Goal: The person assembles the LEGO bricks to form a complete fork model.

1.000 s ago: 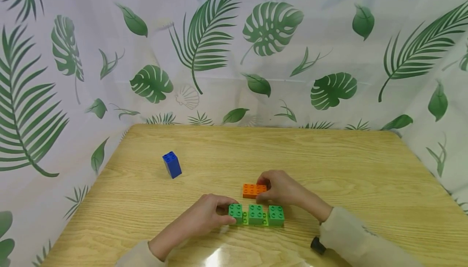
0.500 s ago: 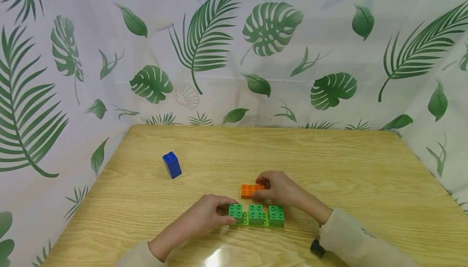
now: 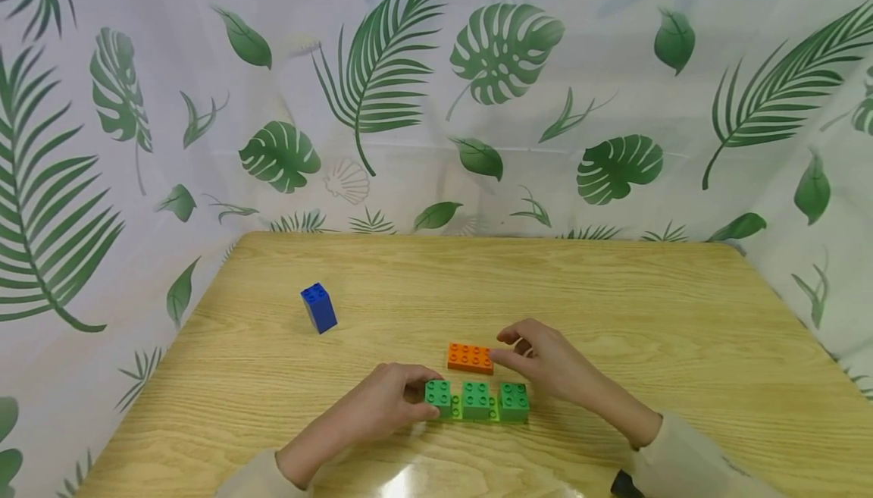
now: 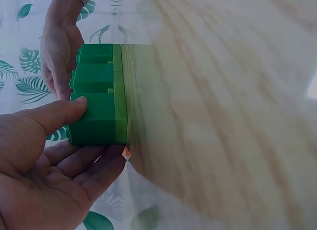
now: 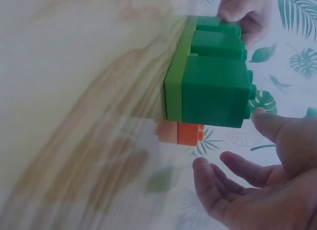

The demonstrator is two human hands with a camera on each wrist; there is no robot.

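Note:
In the head view, a row of three green building blocks stands on a light-green base. My left hand grips the left end block, its thumb on the near side, as the left wrist view shows with the hand round the green block. Just behind the row lies a flat orange building brick, studs up. My right hand is at that brick's right end, fingers spread and holding nothing; in the right wrist view a gap shows between its fingers and the orange brick.
A tall blue block stands upright farther back on the left. All of this rests on a wood-grain table, with a leaf-print cloth behind it and at the sides.
The orange brick slid slightly left in my right hand's grasp, then was let go. My right hand has opened and drawn back to the right. My left hand keeps its hold.

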